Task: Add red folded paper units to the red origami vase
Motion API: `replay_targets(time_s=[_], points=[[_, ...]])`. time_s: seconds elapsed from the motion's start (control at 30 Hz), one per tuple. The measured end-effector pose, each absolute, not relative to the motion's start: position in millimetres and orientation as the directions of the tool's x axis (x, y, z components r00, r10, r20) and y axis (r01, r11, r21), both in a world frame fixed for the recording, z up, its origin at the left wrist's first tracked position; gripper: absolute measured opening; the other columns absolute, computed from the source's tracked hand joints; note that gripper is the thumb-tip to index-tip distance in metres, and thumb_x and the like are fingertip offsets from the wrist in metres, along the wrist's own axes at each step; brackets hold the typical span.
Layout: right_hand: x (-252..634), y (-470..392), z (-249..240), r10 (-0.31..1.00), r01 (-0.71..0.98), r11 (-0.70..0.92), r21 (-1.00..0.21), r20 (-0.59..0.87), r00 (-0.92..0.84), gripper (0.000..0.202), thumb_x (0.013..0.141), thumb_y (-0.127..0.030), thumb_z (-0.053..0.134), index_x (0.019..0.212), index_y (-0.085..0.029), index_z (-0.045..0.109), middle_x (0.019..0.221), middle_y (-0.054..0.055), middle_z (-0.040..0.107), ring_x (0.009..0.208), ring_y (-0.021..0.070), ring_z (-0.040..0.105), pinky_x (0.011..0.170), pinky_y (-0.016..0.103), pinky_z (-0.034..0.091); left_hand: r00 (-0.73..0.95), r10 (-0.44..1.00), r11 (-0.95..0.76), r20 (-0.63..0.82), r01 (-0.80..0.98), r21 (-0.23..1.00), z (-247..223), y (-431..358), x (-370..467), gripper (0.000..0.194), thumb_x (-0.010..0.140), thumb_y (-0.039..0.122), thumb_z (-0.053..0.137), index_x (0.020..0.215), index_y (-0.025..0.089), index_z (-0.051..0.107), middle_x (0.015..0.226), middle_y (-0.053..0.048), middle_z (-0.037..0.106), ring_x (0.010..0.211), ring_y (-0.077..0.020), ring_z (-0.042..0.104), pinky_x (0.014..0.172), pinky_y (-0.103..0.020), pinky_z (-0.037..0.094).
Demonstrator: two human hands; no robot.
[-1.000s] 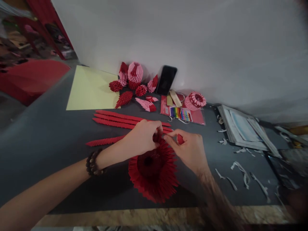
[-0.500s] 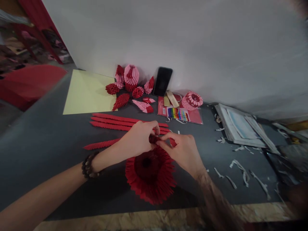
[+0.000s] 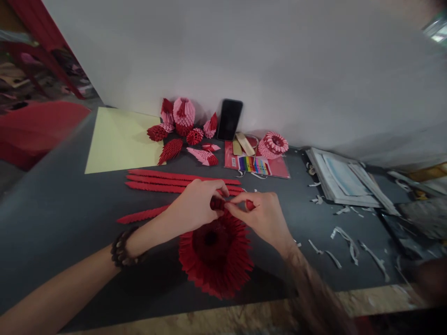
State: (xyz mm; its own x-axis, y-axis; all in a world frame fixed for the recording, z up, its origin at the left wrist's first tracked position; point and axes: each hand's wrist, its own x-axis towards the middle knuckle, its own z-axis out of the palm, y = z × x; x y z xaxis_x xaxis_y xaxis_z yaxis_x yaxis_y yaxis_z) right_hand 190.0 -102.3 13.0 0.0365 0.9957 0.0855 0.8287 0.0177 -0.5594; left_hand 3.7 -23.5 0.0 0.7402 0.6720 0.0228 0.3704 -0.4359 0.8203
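1. Nearest, above the table's pale front edge [image 3: 181, 321], a red pleated paper round [image 3: 216, 274] is set on the dark tabletop [image 3: 70, 218], its dark hollow turned upward.
2. At the round's far rim, a small dark red piece [image 3: 217, 203] is enclosed by the curved thumb and fingers of the left hand [image 3: 190, 204]. Whether it is joined to the round cannot be told.
3. The thumb and forefinger of the right hand [image 3: 267, 216] are pinched together against that piece's right end; a red bit [image 3: 249, 204] is tucked behind them, within the curled fingers.
4. The step in hand is judged to be fine fitting or shaping of the small piece. A steady left hold and a light, exact pinch from the right are called for, without the pleats being crushed.
5. Beyond, a lone red strip [image 3: 139, 214] is partly covered by the left forearm, and grouped red strips [image 3: 157, 179] are laid farther back.
6. Farthest, a phone [image 3: 230, 118] is leaned against the wall [image 3: 279, 70].
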Motion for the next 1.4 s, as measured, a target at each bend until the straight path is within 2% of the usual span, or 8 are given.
replay_targets(time_s=[0.17, 0.27, 0.33, 0.5, 0.73, 0.93, 1.13, 1.4], points=[[194, -104, 14, 0.995, 0.72, 0.034, -0.693, 0.091, 0.04, 0.031, 0.097, -0.049, 0.055, 0.088, -0.021, 0.067, 0.058, -0.007, 0.047, 0.052, 0.0107, 0.039, 0.056, 0.026, 0.029, 0.784, 0.62, -0.516, 0.029, 0.38, 0.768, 5, -22, 1, 0.03, 0.078, 0.024, 0.072, 0.107, 0.025, 0.073, 0.101, 0.0, 0.079, 0.091, -0.0202, 0.073, 0.082, -0.031, 0.05], [197, -102, 12, 0.99, 0.587, 0.025, -0.809, 0.101, 0.099, 0.035, 0.106, -0.045, 0.035, 0.087, -0.022, 0.054, 0.072, -0.003, 0.053, 0.063, 0.0126, 0.047, 0.063, 0.026, 0.036, 0.771, 0.637, -0.533, -0.022, 0.461, 0.709, 8, -22, 0, 0.02, 0.081, 0.033, 0.071, 0.098, 0.026, 0.077, 0.097, 0.0, 0.079, 0.091, -0.0223, 0.072, 0.084, -0.034, 0.05], [199, -99, 11, 0.993, 0.53, 0.036, -0.847, 0.088, 0.073, 0.038, 0.108, -0.041, 0.03, 0.085, -0.022, 0.054, 0.077, -0.002, 0.056, 0.072, 0.0137, 0.052, 0.071, 0.027, 0.04, 0.748, 0.662, -0.52, -0.045, 0.501, 0.692, 9, -22, 1, 0.02, 0.082, 0.036, 0.07, 0.097, 0.027, 0.078, 0.096, 0.0, 0.08, 0.09, -0.0227, 0.072, 0.086, -0.035, 0.049], [206, -93, 7, 0.991, 0.546, 0.131, -0.828, 0.132, -0.037, 0.022, 0.099, -0.039, 0.056, 0.096, -0.025, 0.073, 0.103, 0.004, 0.066, 0.097, 0.0184, 0.06, 0.087, 0.033, 0.045, 0.716, 0.694, -0.49, -0.079, 0.55, 0.676, 10, -22, 1, 0.021, 0.082, 0.039, 0.069, 0.096, 0.026, 0.078, 0.095, -0.001, 0.08, 0.09, -0.0235, 0.071, 0.087, -0.037, 0.049], [211, -92, -10, 0.999, 0.273, -0.023, -0.962, -0.029, -0.019, 0.027, 0.08, -0.044, 0.08, 0.1, -0.025, 0.078, 0.09, 0.002, 0.074, 0.076, 0.0166, 0.062, 0.07, 0.03, 0.048, 0.714, 0.696, -0.502, -0.076, 0.559, 0.66, 9, -22, 0, 0.02, 0.082, 0.041, 0.068, 0.092, 0.026, 0.079, 0.093, 0.0, 0.08, 0.088, -0.0238, 0.071, 0.082, -0.036, 0.047], [204, -88, -15, 0.988, 0.212, -0.152, -0.965, -0.15, 0.026, 0.034, 0.087, -0.052, 0.07, 0.1, -0.022, 0.078, 0.069, -0.001, 0.065, 0.056, 0.0111, 0.051, 0.051, 0.024, 0.039, 0.719, 0.693, -0.523, -0.05, 0.549, 0.652, 4, -21, 1, 0.022, 0.083, 0.041, 0.067, 0.093, 0.026, 0.079, 0.092, -0.002, 0.08, 0.085, -0.024, 0.072, 0.082, -0.038, 0.048], [205, -86, -17, 0.993, 0.261, -0.108, -0.959, -0.115, -0.014, 0.034, 0.084, -0.052, 0.074, 0.092, -0.019, 0.078, 0.08, 0.003, 0.072, 0.074, 0.0156, 0.062, 0.073, 0.029, 0.048, 0.696, 0.718, -0.504, -0.025, 0.544, 0.671, 0, -22, 1, 0.023, 0.079, 0.039, 0.07, 0.094, 0.023, 0.079, 0.09, -0.005, 0.08, 0.085, -0.0251, 0.073, 0.084, -0.04, 0.051], [201, -85, -22, 0.994, 0.252, -0.112, -0.961, -0.107, 0.036, 0.033, 0.081, -0.053, 0.076, 0.086, -0.02, 0.076, 0.079, 0.002, 0.071, 0.074, 0.0163, 0.06, 0.072, 0.029, 0.047, 0.693, 0.72, -0.483, 0.033, 0.466, 0.741, 5, -26, 1, 0.017, 0.08, 0.029, 0.064, 0.088, 0.02, 0.076, 0.084, -0.004, 0.079, 0.076, -0.0203, 0.073, 0.077, -0.033, 0.054]])
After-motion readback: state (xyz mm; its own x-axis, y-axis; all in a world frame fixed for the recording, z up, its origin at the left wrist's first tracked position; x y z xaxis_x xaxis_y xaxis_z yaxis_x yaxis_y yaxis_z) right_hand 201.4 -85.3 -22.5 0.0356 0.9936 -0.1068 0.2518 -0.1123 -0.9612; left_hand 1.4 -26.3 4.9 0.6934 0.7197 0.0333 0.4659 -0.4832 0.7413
